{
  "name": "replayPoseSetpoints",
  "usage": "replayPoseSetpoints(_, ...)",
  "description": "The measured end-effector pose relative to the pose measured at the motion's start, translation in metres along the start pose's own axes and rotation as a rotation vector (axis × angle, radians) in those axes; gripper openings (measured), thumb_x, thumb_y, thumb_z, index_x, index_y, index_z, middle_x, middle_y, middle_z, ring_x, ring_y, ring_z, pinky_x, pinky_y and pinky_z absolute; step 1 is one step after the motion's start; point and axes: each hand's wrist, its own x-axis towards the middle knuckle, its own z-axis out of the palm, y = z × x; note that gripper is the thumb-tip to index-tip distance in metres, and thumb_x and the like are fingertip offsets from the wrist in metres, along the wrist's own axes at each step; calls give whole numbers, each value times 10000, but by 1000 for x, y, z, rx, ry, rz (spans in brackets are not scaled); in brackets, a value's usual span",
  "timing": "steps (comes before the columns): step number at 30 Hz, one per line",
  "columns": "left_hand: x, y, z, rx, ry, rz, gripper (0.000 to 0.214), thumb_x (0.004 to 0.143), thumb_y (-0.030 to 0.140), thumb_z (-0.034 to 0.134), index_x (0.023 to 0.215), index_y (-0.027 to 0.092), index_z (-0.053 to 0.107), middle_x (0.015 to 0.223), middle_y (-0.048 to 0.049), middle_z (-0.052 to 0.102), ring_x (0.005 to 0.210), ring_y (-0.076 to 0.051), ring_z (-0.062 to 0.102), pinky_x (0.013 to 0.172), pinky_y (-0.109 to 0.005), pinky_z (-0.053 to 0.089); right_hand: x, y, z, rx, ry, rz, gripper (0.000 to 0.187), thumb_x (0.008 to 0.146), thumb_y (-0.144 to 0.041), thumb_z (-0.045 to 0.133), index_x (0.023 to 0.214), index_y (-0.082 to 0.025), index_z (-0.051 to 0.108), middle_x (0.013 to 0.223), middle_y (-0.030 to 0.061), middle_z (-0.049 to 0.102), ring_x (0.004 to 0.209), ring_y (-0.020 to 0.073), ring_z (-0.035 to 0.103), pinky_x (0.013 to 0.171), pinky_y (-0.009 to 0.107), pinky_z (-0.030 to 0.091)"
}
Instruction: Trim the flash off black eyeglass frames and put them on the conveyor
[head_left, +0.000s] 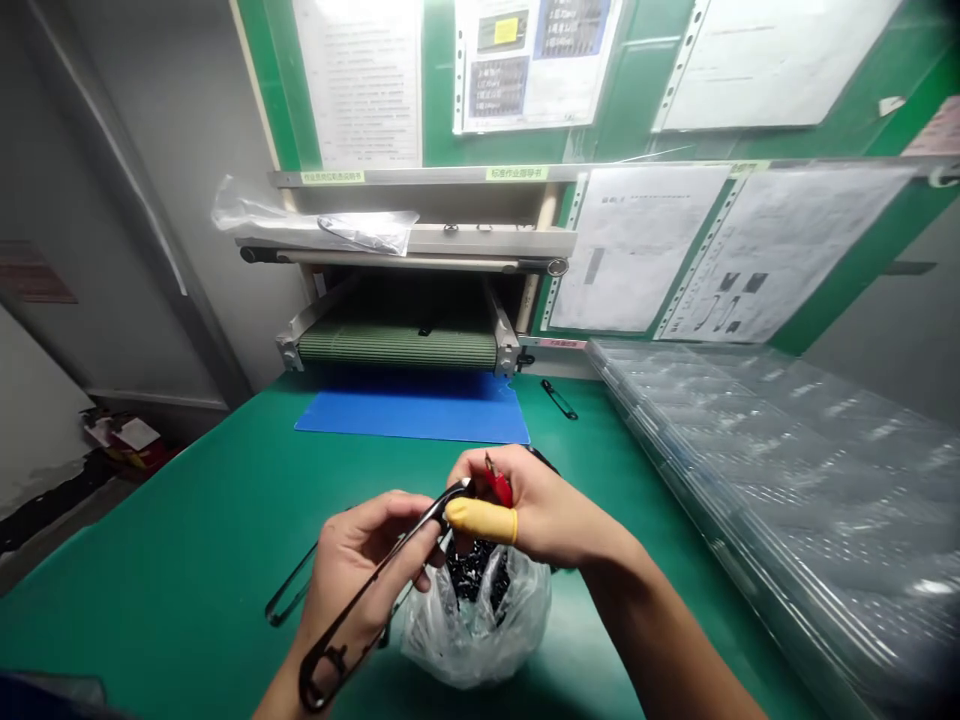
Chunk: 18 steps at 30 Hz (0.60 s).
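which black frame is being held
The frame in the left hand; the other two lie on the green mat, one below that hand, one by the blue mat.

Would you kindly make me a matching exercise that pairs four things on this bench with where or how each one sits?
Things:
1. yellow finger cot
2. blue mat
3. clear plastic bag
4. stacked clear trays

Places or states:
A. holding small black pieces
B. worn on the right hand
C. along the right side of the green bench
D. just in front of the green conveyor belt

Pairs: 1-B, 2-D, 3-A, 4-C
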Motion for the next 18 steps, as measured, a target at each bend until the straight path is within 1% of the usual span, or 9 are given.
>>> replayPoseSetpoints(3, 0, 5, -5, 39, -20, -13, 107, 755, 268, 733, 782, 165, 742, 665, -35, 692, 519, -117, 607, 453, -176, 507, -1, 4, -1, -40, -14, 1, 300, 773, -385, 763, 825, -158, 572, 712, 32, 671, 602, 141, 586, 540, 236, 423)
replayPoseSetpoints(7, 5, 17, -8, 112, 41, -27, 76, 704, 249, 777, 742, 183, 774, 640, -31, 709, 555, -111, 632, 548, -154, 522, 0, 4, 2, -74, 9, -47, 300, 800, -408, 733, 831, -156, 573, 731, 43, 672, 665, 170, 611, 572, 251, 435)
replayPoseSetpoints(9, 9, 21, -11, 119, 4, -40, 72, 689, 251, 790, 742, 203, 784, 635, -23, 708, 581, -117, 646, 568, -152, 526, -1, 1, 4, -70, 15, -48, 300, 820, -422, 709, 822, -157, 569, 729, 49, 676, 672, 179, 619, 579, 258, 439)
replayPoseSetpoints(10, 10, 23, -13, 110, -38, -52, 70, 684, 257, 794, 736, 211, 785, 631, -21, 707, 576, -118, 648, 560, -155, 526, -1, 0, 5, -68, 17, -43, 298, 829, -427, 698, 823, -159, 568, 730, 51, 679, 670, 180, 621, 576, 257, 439)
replayPoseSetpoints(13, 15, 24, -18, 71, -130, -128, 80, 675, 280, 806, 702, 209, 781, 634, -28, 711, 551, -121, 652, 534, -163, 525, -3, -4, 7, -101, 27, -43, 285, 843, -427, 681, 831, -165, 570, 746, 53, 686, 662, 177, 622, 557, 247, 431)
replayPoseSetpoints(15, 18, 24, -18, 56, -119, -172, 102, 678, 292, 807, 712, 199, 782, 637, -35, 715, 558, -121, 657, 546, -163, 526, -3, -6, 7, -181, 54, -56, 263, 847, -405, 682, 820, -168, 572, 734, 44, 683, 663, 171, 619, 552, 236, 424)
replayPoseSetpoints(18, 20, 25, -17, 70, -110, -198, 143, 681, 304, 808, 761, 187, 784, 680, -51, 735, 599, -130, 672, 575, -165, 530, -3, -9, 6, -298, 104, -101, 223, 859, -349, 678, 785, -169, 569, 702, 25, 670, 647, 150, 599, 554, 221, 414)
